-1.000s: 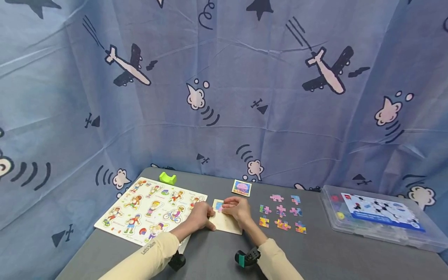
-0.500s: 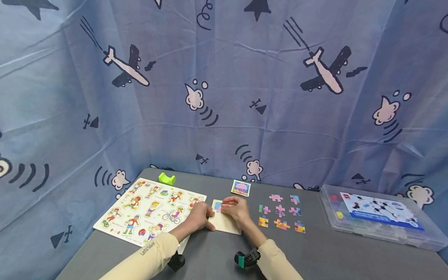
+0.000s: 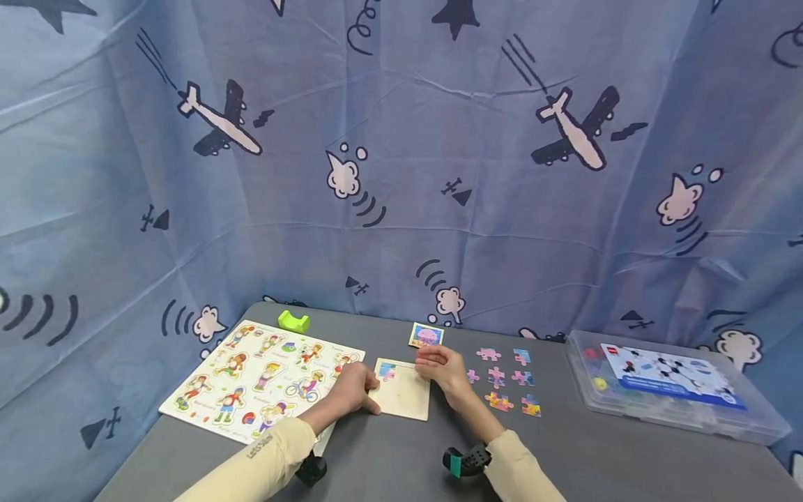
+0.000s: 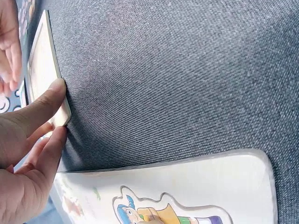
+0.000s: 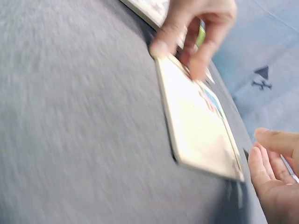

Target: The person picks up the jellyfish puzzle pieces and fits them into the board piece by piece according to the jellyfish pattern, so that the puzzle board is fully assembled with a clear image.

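Head: tray [image 3: 404,394] between hands [image 3: 350,388], tabletop [image 3: 385,460] along near edge

- The left sleeve [image 3: 270,454] was cream, marked with small dark lettering [image 3: 260,445].
- The right sleeve [image 3: 519,468] was cream too.
- The left wrist unit [image 3: 311,470] was black.
- The right wristband [image 3: 478,458] was black, with holes and a green stripe [image 3: 455,466].
- Left hand [image 3: 353,388] and right hand [image 3: 444,371] were bare.

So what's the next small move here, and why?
I'd probably send the right hand to pick up one of the loose jigsaw pieces right of the tray: that hand looks free, the left hand grips the wooden puzzle tray, and only a blue-and-pink jigsaw patch fills its far-left corner.
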The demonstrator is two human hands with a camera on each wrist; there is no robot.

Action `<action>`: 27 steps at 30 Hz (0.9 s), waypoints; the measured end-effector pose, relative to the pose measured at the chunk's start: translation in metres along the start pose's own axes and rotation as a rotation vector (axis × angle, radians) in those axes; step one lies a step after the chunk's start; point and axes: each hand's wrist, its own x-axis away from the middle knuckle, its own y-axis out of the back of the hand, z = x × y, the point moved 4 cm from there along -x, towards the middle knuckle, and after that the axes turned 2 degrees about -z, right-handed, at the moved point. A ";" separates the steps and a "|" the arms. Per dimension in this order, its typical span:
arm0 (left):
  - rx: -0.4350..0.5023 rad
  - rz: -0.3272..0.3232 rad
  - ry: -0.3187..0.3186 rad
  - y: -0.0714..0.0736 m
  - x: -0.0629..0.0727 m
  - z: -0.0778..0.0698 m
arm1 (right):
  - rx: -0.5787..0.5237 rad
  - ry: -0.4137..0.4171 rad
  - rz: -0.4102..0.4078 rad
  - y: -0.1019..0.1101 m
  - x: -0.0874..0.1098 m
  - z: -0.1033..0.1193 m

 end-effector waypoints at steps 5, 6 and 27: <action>-0.016 -0.006 0.012 0.001 0.002 -0.003 | 0.069 0.016 0.031 0.023 -0.002 0.002; -0.019 -0.006 0.011 0.001 0.002 -0.002 | 0.092 0.016 0.043 0.028 -0.002 0.003; -0.034 -0.005 -0.025 -0.001 -0.001 0.001 | 0.333 0.102 0.179 0.134 -0.015 0.014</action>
